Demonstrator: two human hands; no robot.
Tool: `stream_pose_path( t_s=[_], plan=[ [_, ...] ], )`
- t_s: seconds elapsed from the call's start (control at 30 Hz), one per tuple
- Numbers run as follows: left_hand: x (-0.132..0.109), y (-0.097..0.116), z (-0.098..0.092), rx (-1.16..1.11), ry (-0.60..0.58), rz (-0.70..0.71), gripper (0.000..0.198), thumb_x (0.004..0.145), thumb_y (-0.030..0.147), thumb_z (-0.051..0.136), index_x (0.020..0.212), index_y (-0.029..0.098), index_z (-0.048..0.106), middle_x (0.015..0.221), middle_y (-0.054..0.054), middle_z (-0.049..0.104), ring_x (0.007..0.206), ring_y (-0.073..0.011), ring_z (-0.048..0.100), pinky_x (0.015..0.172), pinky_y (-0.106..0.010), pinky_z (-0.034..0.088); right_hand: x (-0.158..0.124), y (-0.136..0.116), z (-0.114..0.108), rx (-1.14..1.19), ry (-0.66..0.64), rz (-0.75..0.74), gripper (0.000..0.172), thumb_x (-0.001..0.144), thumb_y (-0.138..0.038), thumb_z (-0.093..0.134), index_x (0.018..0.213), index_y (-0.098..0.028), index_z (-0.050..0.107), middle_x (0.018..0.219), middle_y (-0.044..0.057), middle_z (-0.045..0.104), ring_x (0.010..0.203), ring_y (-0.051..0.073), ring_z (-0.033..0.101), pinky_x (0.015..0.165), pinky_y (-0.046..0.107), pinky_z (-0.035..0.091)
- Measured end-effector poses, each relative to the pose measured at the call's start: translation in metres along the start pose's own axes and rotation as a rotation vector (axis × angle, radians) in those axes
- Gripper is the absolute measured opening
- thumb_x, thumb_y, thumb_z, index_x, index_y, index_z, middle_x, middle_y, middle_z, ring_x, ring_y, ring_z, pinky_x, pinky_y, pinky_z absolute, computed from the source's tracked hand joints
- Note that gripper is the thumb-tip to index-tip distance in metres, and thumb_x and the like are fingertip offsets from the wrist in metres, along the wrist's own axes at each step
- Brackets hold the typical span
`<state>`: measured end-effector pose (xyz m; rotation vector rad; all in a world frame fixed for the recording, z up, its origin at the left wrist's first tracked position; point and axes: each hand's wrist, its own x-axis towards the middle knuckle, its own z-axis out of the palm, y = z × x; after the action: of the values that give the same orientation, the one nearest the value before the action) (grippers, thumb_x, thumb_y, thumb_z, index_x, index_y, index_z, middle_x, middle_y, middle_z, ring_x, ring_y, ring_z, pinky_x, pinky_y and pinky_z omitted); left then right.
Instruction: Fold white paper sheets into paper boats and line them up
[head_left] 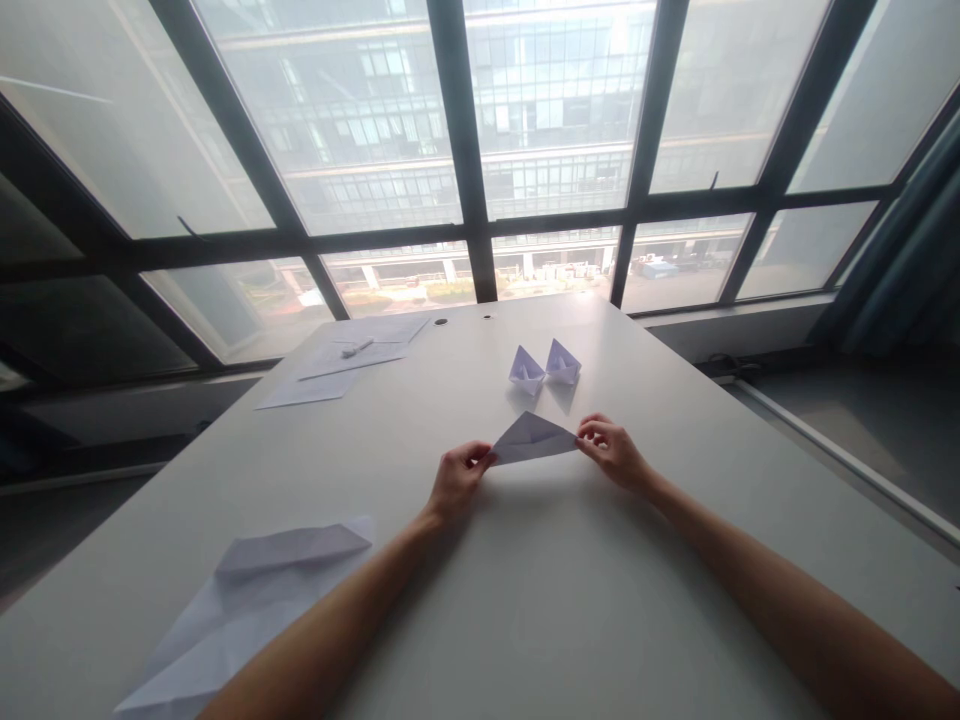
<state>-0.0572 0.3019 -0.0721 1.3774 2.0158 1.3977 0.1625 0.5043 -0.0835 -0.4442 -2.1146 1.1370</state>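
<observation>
A white folded paper [532, 438], roughly triangular with a peak at the top, is stretched between my two hands above the table. My left hand [461, 472] pinches its left corner between thumb and fingers. At the opposite corner, my right hand [611, 450] is closed in the same kind of pinch. Just beyond the folded paper stand two small white paper boats, a left one [526, 372] and a right one [563, 363], side by side and close together, each with a pointed peak.
A large creased paper sheet [277, 590] lies at the near left, partly covered by my left forearm. Printed sheets [330, 388] rest at the far left with a small white object [357, 349] on them. The white table [600, 620] reaches toward tall windows [555, 110].
</observation>
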Motion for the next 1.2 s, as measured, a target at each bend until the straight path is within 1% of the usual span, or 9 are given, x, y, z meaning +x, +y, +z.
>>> stream_pose_path(
  t_s=[0.17, 0.27, 0.4, 0.63, 0.77, 0.87, 1.03, 1.1, 1.2],
  plan=[
    [0.000, -0.002, 0.000, -0.038, 0.004, 0.021, 0.030, 0.085, 0.042, 0.063, 0.094, 0.017, 0.078, 0.091, -0.007, 0.075, 0.079, -0.0209, 0.068, 0.069, -0.026, 0.050, 0.001, 0.003, 0.000, 0.070, -0.057, 0.093, 0.026, 0.084, -0.044, 0.063, 0.077, -0.018, 0.065, 0.066, 0.000, 0.059, 0.060, 0.015, 0.052, 0.057, 0.027, 0.041],
    [0.001, -0.004, 0.000, -0.018, 0.037, 0.039, 0.032, 0.082, 0.040, 0.067, 0.102, 0.017, 0.077, 0.091, -0.006, 0.072, 0.075, -0.0178, 0.066, 0.069, -0.026, 0.049, 0.001, 0.002, 0.000, 0.148, -0.056, 0.119, 0.027, 0.081, -0.045, 0.066, 0.084, -0.018, 0.065, 0.066, -0.001, 0.059, 0.061, 0.015, 0.053, 0.056, 0.026, 0.039],
    [0.001, -0.001, -0.001, 0.031, 0.033, -0.004, 0.051, 0.080, 0.037, 0.069, 0.127, 0.017, 0.065, 0.078, 0.000, 0.068, 0.069, -0.0161, 0.062, 0.067, -0.026, 0.047, 0.001, -0.003, -0.001, 0.202, -0.041, 0.144, 0.029, 0.079, -0.042, 0.068, 0.094, -0.018, 0.063, 0.068, -0.001, 0.061, 0.063, 0.015, 0.054, 0.058, 0.026, 0.039],
    [-0.003, 0.010, 0.002, 0.307, 0.050, -0.035, 0.034, 0.084, 0.034, 0.064, 0.115, 0.021, 0.066, 0.075, 0.000, 0.070, 0.071, -0.0179, 0.064, 0.074, -0.029, 0.044, 0.003, 0.002, 0.004, -0.002, 0.006, 0.143, 0.015, 0.078, -0.033, 0.064, 0.078, -0.018, 0.066, 0.066, 0.001, 0.064, 0.062, 0.016, 0.056, 0.058, 0.027, 0.040],
    [-0.005, 0.008, 0.004, 0.403, 0.041, 0.043, 0.026, 0.090, 0.028, 0.055, 0.113, 0.018, 0.063, 0.070, 0.001, 0.067, 0.067, -0.0168, 0.063, 0.077, -0.030, 0.043, 0.001, 0.005, 0.009, -0.186, -0.018, 0.117, 0.012, 0.079, -0.028, 0.061, 0.075, -0.019, 0.067, 0.066, 0.001, 0.064, 0.061, 0.016, 0.056, 0.059, 0.027, 0.040],
    [-0.006, 0.009, 0.002, 0.524, -0.010, 0.123, 0.021, 0.090, 0.026, 0.058, 0.108, 0.020, 0.066, 0.068, 0.002, 0.066, 0.066, -0.0170, 0.063, 0.078, -0.031, 0.041, -0.002, 0.001, 0.011, -0.333, -0.033, 0.076, 0.012, 0.081, -0.025, 0.057, 0.078, -0.019, 0.067, 0.067, 0.000, 0.063, 0.062, 0.015, 0.056, 0.061, 0.027, 0.041],
    [-0.010, 0.014, 0.000, 0.694, -0.073, 0.169, 0.017, 0.091, 0.029, 0.059, 0.102, 0.023, 0.069, 0.064, 0.002, 0.064, 0.067, -0.0192, 0.064, 0.081, -0.035, 0.042, -0.004, -0.007, 0.009, -0.533, -0.038, -0.014, 0.011, 0.082, -0.019, 0.058, 0.080, -0.020, 0.069, 0.084, 0.004, 0.066, 0.079, 0.018, 0.059, 0.076, 0.028, 0.043],
    [-0.011, 0.014, 0.000, 0.701, -0.073, 0.190, 0.018, 0.090, 0.028, 0.059, 0.104, 0.023, 0.069, 0.075, -0.001, 0.069, 0.076, -0.0216, 0.067, 0.084, -0.038, 0.044, -0.004, -0.008, 0.007, -0.573, -0.049, -0.014, 0.012, 0.083, -0.018, 0.059, 0.081, -0.020, 0.070, 0.087, 0.004, 0.065, 0.082, 0.018, 0.059, 0.078, 0.029, 0.043],
    [-0.009, 0.010, 0.001, 0.641, -0.097, 0.313, 0.035, 0.087, 0.017, 0.056, 0.120, 0.025, 0.065, 0.120, -0.007, 0.068, 0.113, -0.0253, 0.062, 0.098, -0.042, 0.043, -0.004, -0.009, 0.006, -0.616, -0.080, -0.016, 0.014, 0.086, -0.019, 0.059, 0.082, -0.021, 0.072, 0.083, 0.003, 0.065, 0.082, 0.019, 0.058, 0.079, 0.030, 0.042]
  ],
)
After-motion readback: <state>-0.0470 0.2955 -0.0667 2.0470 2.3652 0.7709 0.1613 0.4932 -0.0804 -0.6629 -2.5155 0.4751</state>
